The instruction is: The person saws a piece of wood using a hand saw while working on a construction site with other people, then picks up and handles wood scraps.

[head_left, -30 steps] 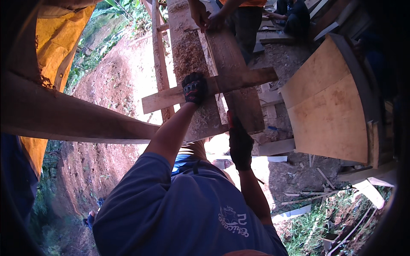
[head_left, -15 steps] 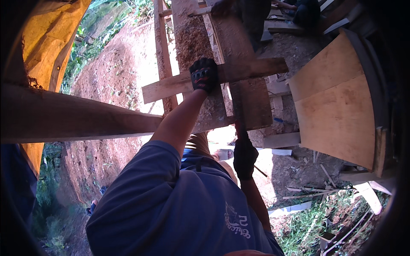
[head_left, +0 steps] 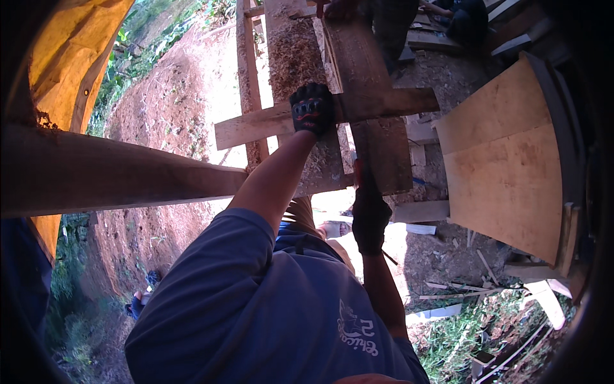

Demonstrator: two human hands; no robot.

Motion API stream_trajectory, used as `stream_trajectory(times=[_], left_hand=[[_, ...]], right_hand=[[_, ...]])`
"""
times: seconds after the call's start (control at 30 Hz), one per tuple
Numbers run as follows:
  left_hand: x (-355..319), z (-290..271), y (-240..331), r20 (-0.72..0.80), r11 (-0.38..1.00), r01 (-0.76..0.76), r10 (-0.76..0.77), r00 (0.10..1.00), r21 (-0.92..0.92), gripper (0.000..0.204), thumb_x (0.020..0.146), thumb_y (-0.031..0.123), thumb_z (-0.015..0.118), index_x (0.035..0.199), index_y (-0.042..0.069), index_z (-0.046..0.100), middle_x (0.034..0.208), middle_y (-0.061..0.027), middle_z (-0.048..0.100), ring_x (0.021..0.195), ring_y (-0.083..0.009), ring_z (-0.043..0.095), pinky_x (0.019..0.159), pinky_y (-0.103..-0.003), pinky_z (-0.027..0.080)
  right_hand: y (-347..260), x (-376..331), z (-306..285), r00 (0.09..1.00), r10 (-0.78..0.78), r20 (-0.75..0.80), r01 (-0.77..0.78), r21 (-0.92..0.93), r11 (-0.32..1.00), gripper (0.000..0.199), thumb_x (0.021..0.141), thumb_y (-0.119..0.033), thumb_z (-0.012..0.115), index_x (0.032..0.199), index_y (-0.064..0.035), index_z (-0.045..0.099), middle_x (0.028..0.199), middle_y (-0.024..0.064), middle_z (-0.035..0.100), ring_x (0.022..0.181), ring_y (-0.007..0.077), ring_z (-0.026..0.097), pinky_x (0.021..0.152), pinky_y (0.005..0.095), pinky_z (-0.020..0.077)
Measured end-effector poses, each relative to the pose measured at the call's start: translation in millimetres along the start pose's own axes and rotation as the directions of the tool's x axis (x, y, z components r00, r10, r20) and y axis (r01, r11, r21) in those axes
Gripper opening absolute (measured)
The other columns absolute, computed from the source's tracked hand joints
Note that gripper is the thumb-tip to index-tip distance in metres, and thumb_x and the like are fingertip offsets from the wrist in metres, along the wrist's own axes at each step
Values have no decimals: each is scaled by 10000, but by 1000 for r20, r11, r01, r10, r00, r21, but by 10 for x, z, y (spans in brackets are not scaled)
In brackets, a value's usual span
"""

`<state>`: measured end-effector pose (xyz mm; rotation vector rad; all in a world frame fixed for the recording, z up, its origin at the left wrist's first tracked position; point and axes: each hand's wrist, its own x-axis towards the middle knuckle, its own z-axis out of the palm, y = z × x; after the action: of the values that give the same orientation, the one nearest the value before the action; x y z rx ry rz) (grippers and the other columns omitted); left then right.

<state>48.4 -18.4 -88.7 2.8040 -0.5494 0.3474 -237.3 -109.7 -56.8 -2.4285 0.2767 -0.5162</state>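
Note:
My left hand (head_left: 312,107), in a black glove with red trim, is closed over a short wooden board (head_left: 256,127) and holds it down. This board lies crosswise over long planks, and its right end sticks out past them. Lower and to the right, my gloved right hand (head_left: 372,221) is wrapped around the handle of a handsaw (head_left: 359,174). The narrow dark blade points away from me and meets the crosswise board just right of my left hand. Shade hides most of the blade's edge.
Wood shavings (head_left: 297,57) cover the plank beneath. A thick beam (head_left: 128,169) comes in from the left. At the far end another person's hand (head_left: 339,9) rests by the planks. A plywood sheet (head_left: 505,160) leans at right; scrap wood (head_left: 460,291) litters the ground.
My right hand has pushed slightly forward with the handsaw. My left hand stays on the board. The whole view has shifted a little, and the other person's hand has moved.

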Motion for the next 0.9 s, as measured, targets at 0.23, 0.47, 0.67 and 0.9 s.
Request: stream_trajectory(times=[0.23,0.47,0.67,0.9], left_hand=[[-17,56,-60,-17,999,-25,25,1000,20,186,918,254,582,1011,124,678,1102,-126,654,1105,-340,610,942,-506,447],[10,55,-19,5,1000,-11,11,1000,-14,213,927,261,566,1041,117,675,1094,-134,653,1106,-341,609,956,-503,439],[-1,85,-94,2,999,37,-37,999,12,209,918,236,561,1040,108,672,1098,-138,654,1104,-340,611,954,-502,440],[-16,78,-98,-11,1000,12,-12,1000,0,203,877,196,579,1036,111,672,1104,-148,650,1103,-354,607,936,-511,450]], right_hand=[[-132,-349,-257,952,273,141,-286,84,955,136,881,5,674,1012,-29,663,896,150,673,745,307,667,600,408,512],[305,50,379,966,-253,-53,223,-329,918,262,926,-38,631,1182,-40,683,1067,183,702,881,357,674,714,453,536],[-45,-191,-55,984,141,111,-154,113,982,254,948,-37,616,1191,-39,690,1010,148,724,774,327,682,639,389,532],[-37,-83,-144,992,92,88,-99,74,992,230,940,-13,624,1163,-6,677,961,185,709,668,262,643,602,367,520]])
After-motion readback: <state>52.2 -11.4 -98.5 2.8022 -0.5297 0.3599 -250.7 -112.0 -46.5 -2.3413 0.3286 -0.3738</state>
